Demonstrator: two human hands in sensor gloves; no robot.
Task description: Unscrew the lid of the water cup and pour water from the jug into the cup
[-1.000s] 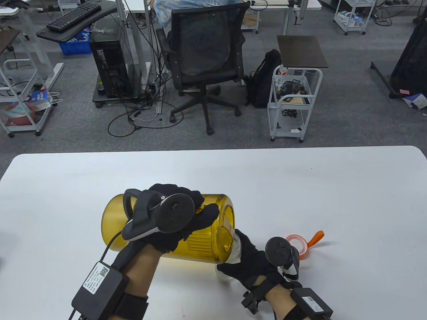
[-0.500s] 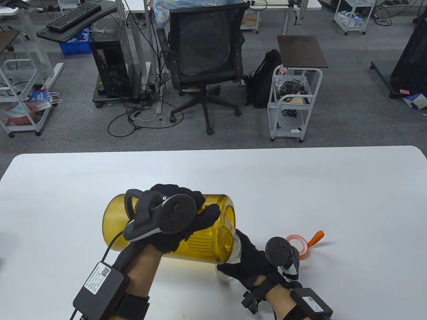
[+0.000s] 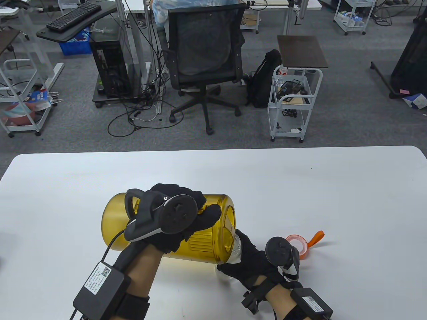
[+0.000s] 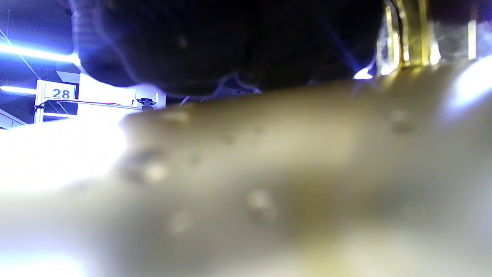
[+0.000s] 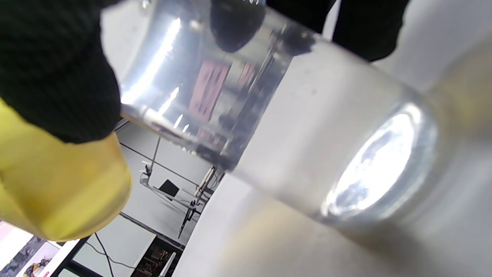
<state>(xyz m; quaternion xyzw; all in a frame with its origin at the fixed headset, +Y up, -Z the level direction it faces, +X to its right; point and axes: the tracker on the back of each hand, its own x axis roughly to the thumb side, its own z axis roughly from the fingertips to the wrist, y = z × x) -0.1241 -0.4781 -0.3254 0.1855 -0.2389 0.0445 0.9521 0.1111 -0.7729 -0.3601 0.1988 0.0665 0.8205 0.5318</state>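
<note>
A large amber jug [image 3: 196,241] lies tipped on its side above the white table [image 3: 300,186], its open mouth over the clear cup [image 3: 236,250]. My left hand [image 3: 186,213] grips the jug from above; its blurred amber wall [image 4: 269,173] fills the left wrist view. My right hand [image 3: 248,263] holds the cup, fingers curled round its clear wall [image 5: 269,115], with the jug's yellow rim [image 5: 57,184] beside it. The cup stands on the table. The orange-strapped lid [image 3: 300,243] lies on the table just right of my right hand.
Beyond the table's far edge stand a black office chair [image 3: 203,56], a white trolley [image 3: 293,103] and a computer tower [image 3: 110,66] with cables on the grey floor.
The left hand and the jug have shifted only very slightly. The right hand and cup stay where they were.
</note>
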